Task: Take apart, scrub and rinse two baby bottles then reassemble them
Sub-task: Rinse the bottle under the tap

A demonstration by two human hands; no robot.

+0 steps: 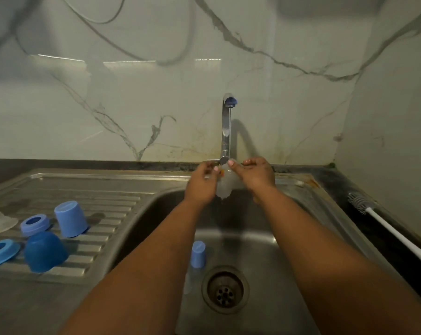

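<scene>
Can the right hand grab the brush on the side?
Probably yes, but not right now. The brush lies in the open on the counter with nothing over it, but the right hand is busy holding the bottle.

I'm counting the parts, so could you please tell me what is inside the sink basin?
In the sink basin lies a clear bottle with its light blue cap, beside the drain. The forearms cover the rest.

Caps point(70, 218) and rings point(34, 223) on drainboard point(112, 206) left of sink point(248, 240); brush point(383, 226) right.
</scene>
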